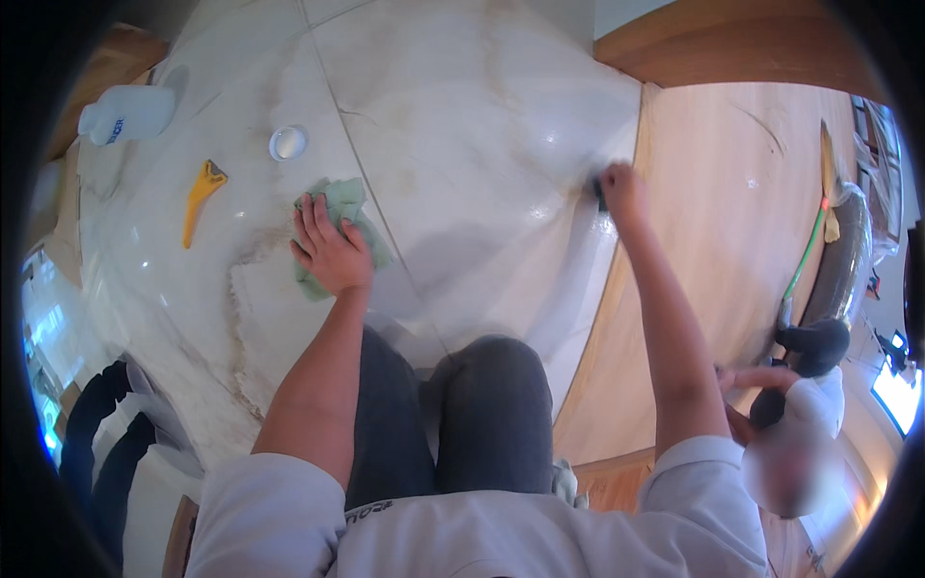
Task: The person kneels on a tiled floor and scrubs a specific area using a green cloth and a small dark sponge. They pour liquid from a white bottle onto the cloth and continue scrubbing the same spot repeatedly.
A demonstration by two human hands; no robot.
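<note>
My left hand lies with its fingers stretched out over a crumpled pale green cloth, holding it down on the marble-patterned floor tile. My right hand is curled around a small dark pad, close to where the tile meets the wooden flooring. The pad is mostly hidden by the fingers and blurred. Left of the cloth is a yellow-handled scraper. A round white cap sits beyond the cloth, and a translucent white plastic bottle bearing writing stands farther left.
Brown residue streaks the tile near my left forearm. On the right, another person is low beside the wood floor, near a green-handled brush and a plastic-wrapped roll. Someone's dark-clothed legs are at lower left. Wooden panels rise at upper right.
</note>
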